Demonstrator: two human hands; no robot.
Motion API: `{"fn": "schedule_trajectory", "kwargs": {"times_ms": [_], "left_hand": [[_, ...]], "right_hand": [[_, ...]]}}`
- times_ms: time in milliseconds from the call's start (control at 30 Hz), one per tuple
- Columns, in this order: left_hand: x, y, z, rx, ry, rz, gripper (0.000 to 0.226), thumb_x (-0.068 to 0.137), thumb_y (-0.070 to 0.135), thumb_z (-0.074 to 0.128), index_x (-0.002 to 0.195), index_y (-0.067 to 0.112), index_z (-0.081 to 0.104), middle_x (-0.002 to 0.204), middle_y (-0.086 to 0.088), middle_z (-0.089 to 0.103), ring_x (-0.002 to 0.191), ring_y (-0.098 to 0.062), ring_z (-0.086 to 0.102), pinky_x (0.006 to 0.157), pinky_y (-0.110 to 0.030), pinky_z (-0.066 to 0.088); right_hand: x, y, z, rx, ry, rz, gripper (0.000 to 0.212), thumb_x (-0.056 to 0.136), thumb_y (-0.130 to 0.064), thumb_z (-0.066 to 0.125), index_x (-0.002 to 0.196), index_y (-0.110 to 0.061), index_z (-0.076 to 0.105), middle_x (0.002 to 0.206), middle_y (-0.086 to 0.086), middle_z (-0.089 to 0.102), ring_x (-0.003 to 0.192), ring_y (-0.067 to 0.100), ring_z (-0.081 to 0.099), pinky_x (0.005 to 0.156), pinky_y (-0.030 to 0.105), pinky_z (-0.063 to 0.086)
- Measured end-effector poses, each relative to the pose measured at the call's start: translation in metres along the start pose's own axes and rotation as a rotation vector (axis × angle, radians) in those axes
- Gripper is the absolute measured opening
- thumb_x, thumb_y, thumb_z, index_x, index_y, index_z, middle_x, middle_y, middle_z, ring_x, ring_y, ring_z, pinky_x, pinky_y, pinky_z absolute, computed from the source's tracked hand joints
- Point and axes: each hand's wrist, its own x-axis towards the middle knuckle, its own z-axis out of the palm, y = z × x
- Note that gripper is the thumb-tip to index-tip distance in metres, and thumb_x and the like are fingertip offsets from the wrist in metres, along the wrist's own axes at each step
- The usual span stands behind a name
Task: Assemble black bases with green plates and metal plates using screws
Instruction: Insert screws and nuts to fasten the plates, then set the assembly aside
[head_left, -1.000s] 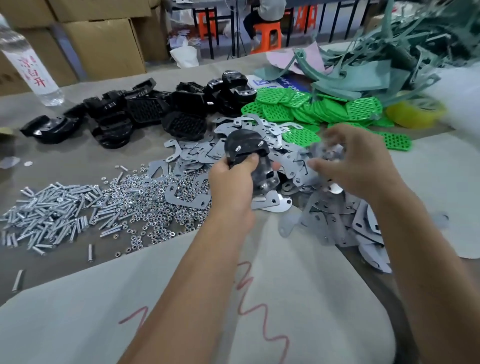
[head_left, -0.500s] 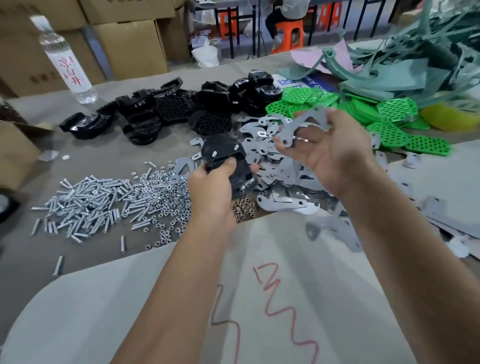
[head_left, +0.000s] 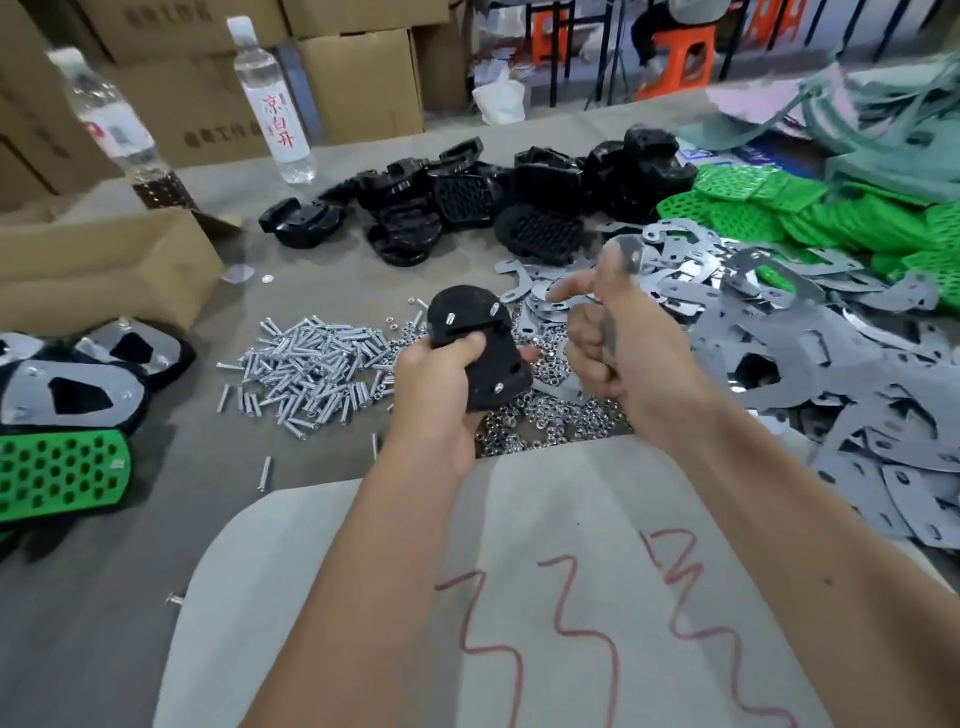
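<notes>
My left hand (head_left: 441, 384) grips a black base (head_left: 475, 343) above the table, with three screw tips poking out of its upper face. My right hand (head_left: 610, 338) holds a grey metal plate (head_left: 623, 257) upright just right of the base, fingers curled round it. A heap of screws (head_left: 311, 364) lies left of the base and a heap of nuts (head_left: 545, 421) below it. Loose metal plates (head_left: 810, 358) spread to the right. Green plates (head_left: 831, 218) are piled at the far right, black bases (head_left: 467, 208) at the back.
Finished assemblies (head_left: 67, 405) lie at the left edge, beside a cardboard box (head_left: 104, 265). Two water bottles (head_left: 272, 98) stand at the back left. A grey sheet with red scribbles (head_left: 519, 597) covers the near table. Green-grey offcuts (head_left: 883, 130) pile at the back right.
My right hand lifted a metal plate from the pile and brought it in close beside the base, turning it upright. The view swung left, showing the finished assemblies and the box.
</notes>
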Motion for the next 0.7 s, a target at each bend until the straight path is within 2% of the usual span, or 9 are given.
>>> {"fn": "schedule_trajectory", "kwargs": {"times_ms": [33, 100, 167, 233, 267, 367, 467, 600, 700], "left_hand": [[0.000, -0.001, 0.001, 0.002, 0.003, 0.008, 0.016, 0.099, -0.004, 0.053, 0.112, 0.001, 0.063, 0.094, -0.021, 0.078, 0.081, -0.040, 0.078, 0.082, -0.056, 0.063], [0.002, -0.002, 0.001, -0.007, 0.009, 0.016, 0.015, 0.099, -0.005, 0.053, 0.106, 0.004, 0.064, 0.086, -0.017, 0.078, 0.076, -0.037, 0.078, 0.074, -0.050, 0.065], [0.002, -0.004, 0.002, 0.005, 0.029, 0.029, 0.017, 0.098, -0.005, 0.056, 0.097, 0.008, 0.066, 0.078, -0.011, 0.077, 0.071, -0.029, 0.076, 0.068, -0.042, 0.065], [0.003, -0.006, 0.002, 0.023, 0.063, 0.044, 0.019, 0.097, -0.004, 0.060, 0.089, 0.012, 0.068, 0.072, -0.004, 0.075, 0.066, -0.021, 0.073, 0.062, -0.033, 0.061], [0.003, -0.006, 0.001, 0.023, 0.070, 0.048, 0.020, 0.097, -0.003, 0.061, 0.087, 0.012, 0.068, 0.069, -0.002, 0.074, 0.062, -0.018, 0.071, 0.057, -0.030, 0.059], [0.003, -0.007, 0.001, 0.018, 0.080, 0.045, 0.018, 0.098, -0.001, 0.060, 0.087, 0.012, 0.067, 0.064, 0.000, 0.073, 0.055, -0.014, 0.069, 0.052, -0.026, 0.058], [0.003, -0.007, 0.002, 0.026, 0.091, 0.046, 0.017, 0.099, 0.001, 0.060, 0.089, 0.013, 0.067, 0.068, -0.001, 0.073, 0.059, -0.016, 0.069, 0.061, -0.031, 0.059], [0.000, -0.006, 0.004, 0.023, 0.107, 0.074, 0.013, 0.100, 0.004, 0.061, 0.093, 0.012, 0.069, 0.087, -0.011, 0.073, 0.076, -0.025, 0.069, 0.078, -0.041, 0.059], [0.001, -0.007, 0.005, -0.005, 0.131, 0.095, 0.015, 0.100, 0.004, 0.061, 0.092, 0.013, 0.070, 0.087, -0.009, 0.075, 0.078, -0.024, 0.070, 0.081, -0.043, 0.060]], "right_hand": [[-0.001, -0.003, 0.001, -0.013, -0.048, 0.010, 0.064, 0.079, -0.084, 0.049, 0.088, -0.022, 0.061, 0.070, 0.001, 0.019, 0.049, 0.012, 0.018, 0.039, 0.019, 0.017], [-0.004, -0.004, 0.003, -0.103, -0.096, 0.031, 0.059, 0.077, -0.086, 0.053, 0.072, -0.027, 0.054, 0.065, -0.003, 0.022, 0.049, 0.013, 0.017, 0.040, 0.020, 0.016], [-0.005, 0.001, 0.003, -0.331, -0.031, 0.001, 0.045, 0.089, -0.062, 0.070, 0.066, -0.027, 0.056, 0.057, -0.006, 0.034, 0.048, 0.013, 0.025, 0.040, 0.020, 0.022], [-0.005, 0.005, 0.002, -0.427, 0.001, -0.013, 0.022, 0.091, -0.026, 0.080, 0.078, -0.023, 0.062, 0.065, 0.002, 0.060, 0.055, 0.014, 0.049, 0.045, 0.019, 0.036], [-0.006, 0.005, 0.001, -0.393, -0.030, 0.010, 0.017, 0.090, -0.016, 0.080, 0.085, -0.018, 0.063, 0.076, 0.008, 0.069, 0.062, 0.016, 0.058, 0.051, 0.019, 0.042], [-0.008, 0.001, -0.002, -0.293, -0.127, 0.068, 0.003, 0.096, -0.018, 0.073, 0.098, -0.016, 0.072, 0.079, 0.004, 0.074, 0.059, 0.013, 0.055, 0.048, 0.017, 0.038], [-0.007, 0.003, -0.004, -0.242, -0.116, -0.010, 0.008, 0.098, -0.012, 0.069, 0.100, -0.014, 0.077, 0.070, 0.001, 0.075, 0.053, 0.009, 0.055, 0.044, 0.013, 0.037], [-0.005, 0.006, -0.005, -0.236, -0.076, -0.100, 0.011, 0.092, -0.009, 0.077, 0.098, -0.016, 0.081, 0.081, 0.008, 0.080, 0.054, 0.003, 0.064, 0.052, 0.013, 0.047], [-0.002, 0.007, -0.006, -0.250, -0.033, -0.119, 0.009, 0.090, -0.015, 0.080, 0.096, -0.021, 0.082, 0.085, 0.008, 0.080, 0.050, 0.002, 0.053, 0.049, 0.014, 0.043]]}}
